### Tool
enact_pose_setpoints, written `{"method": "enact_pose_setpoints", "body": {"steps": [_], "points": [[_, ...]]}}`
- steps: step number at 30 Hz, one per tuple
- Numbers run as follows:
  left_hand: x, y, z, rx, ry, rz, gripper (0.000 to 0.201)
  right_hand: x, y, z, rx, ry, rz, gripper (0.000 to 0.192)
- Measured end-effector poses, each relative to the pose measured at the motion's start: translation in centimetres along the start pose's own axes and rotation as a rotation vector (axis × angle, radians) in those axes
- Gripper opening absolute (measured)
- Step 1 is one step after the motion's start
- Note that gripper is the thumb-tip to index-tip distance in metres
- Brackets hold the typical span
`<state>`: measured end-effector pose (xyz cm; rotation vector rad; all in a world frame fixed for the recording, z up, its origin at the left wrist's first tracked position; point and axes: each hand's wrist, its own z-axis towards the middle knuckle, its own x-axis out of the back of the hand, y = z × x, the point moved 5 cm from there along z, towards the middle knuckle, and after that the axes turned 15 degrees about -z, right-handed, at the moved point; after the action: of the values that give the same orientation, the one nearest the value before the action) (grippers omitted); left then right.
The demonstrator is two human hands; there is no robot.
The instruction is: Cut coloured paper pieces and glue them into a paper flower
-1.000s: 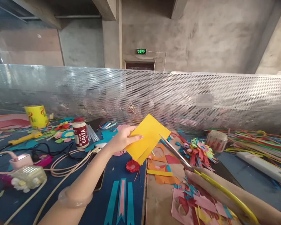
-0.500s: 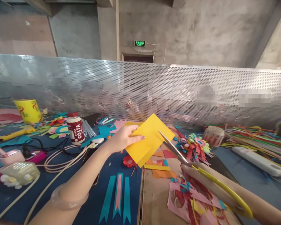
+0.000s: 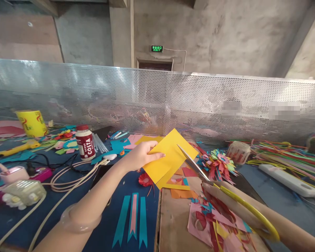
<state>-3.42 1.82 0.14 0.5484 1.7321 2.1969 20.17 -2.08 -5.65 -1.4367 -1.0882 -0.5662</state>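
Head view shows the left hand (image 3: 140, 156) at frame centre, pinching a folded yellow paper sheet (image 3: 170, 157) by its left edge, thumb on top and fingers beneath, so the sheet hangs tilted above the blue table (image 3: 115, 196). From the lower right the right hand (image 3: 225, 201) grips yellow-handled scissors (image 3: 199, 171), fingers closed through the loops; the blades stand slightly parted with their tips on the sheet's right edge. Whether the blades already bite into the paper cannot be told.

Below the sheet lie orange scraps (image 3: 182, 191) and a small red paper flower (image 3: 145, 180); a heap of pink and red offcuts (image 3: 215, 224) rests on the brown board (image 3: 173, 224) at lower centre. A multicoloured paper flower (image 3: 218, 164) sits right of the scissors, a Costa bottle (image 3: 85, 142) and a yellow tape roll (image 3: 31, 123) at the left.

As a judgement: the sheet is held at one side only, so it may flex or twist under the blades, sending the cut crooked or tearing it. The left thumb sits not far from the blade tips, and a long stroke could nick it.
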Motion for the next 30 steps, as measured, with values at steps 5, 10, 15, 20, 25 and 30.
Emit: {"method": "enact_pose_setpoints", "body": {"steps": [5,10,15,20,25,30], "points": [[0.0,0.2,-0.1,0.008,0.01,0.058,0.025,0.0,-0.2,-0.1,0.009,0.035,0.023,0.05],[-0.1,0.4,-0.2,0.007,0.009,0.088,0.025,0.0,-0.1,0.0,0.007,0.031,0.03,0.049],[-0.1,0.3,-0.2,0.002,0.009,0.079,0.026,-0.7,0.7,0.7,-0.002,0.005,-0.01,0.047],[0.0,0.0,0.0,-0.019,0.014,0.099,0.025,-1.0,0.7,0.8,-0.033,0.03,-0.065,0.044],[0.0,-0.3,0.1,-0.008,-0.01,0.072,0.025,-0.8,0.3,0.7,-0.029,0.05,-0.095,0.041],[0.1,-0.4,0.0,0.008,-0.002,0.098,0.026,-0.9,0.6,0.7,-0.062,0.055,-0.107,0.039]]}}
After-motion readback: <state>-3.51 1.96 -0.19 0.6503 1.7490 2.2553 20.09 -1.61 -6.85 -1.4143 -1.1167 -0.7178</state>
